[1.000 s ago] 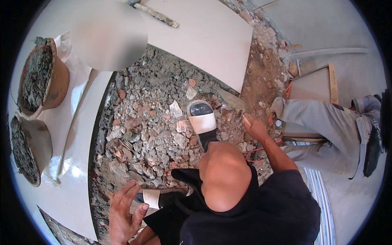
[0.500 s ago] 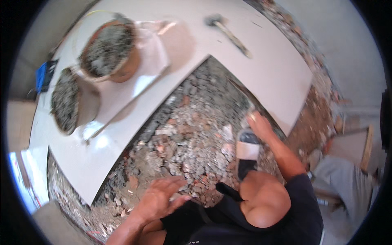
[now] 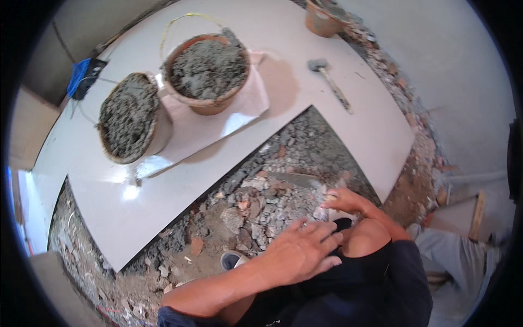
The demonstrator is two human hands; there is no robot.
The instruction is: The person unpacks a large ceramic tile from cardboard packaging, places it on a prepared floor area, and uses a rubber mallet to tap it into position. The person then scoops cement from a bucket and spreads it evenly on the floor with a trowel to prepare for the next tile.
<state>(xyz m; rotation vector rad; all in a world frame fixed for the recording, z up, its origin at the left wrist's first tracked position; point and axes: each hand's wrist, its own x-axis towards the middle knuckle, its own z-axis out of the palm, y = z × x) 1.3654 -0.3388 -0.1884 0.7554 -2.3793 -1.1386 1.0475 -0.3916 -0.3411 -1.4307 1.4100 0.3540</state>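
Note:
My right hand (image 3: 344, 200) is closed round the handle of a trowel (image 3: 297, 179), whose grey blade points left, low over the broken rubble (image 3: 234, 218). Bare of anything, my left hand (image 3: 302, 248) hangs in front of my lap with its fingers apart, close to my right knee. The rubble and grey mortar (image 3: 321, 141) fill a gap between large pale floor tiles (image 3: 376, 125). On the tiles ahead and to the left stand two buckets (image 3: 210, 106) (image 3: 163, 131) heaped with grey mortar.
A mallet (image 3: 332, 90) lies on the tiles at the far right. Another bucket (image 3: 321, 23) stands by the wall. A white sheet (image 3: 245, 106) lies beneath the mortar buckets. Blue cord (image 3: 79, 76) sits at the far left. Debris (image 3: 400, 82) lines the right wall.
My left hand has moved right, across my lap. My right hand has come nearer to me with the trowel, whose blade now points left. The view has shifted, bringing the far bucket in.

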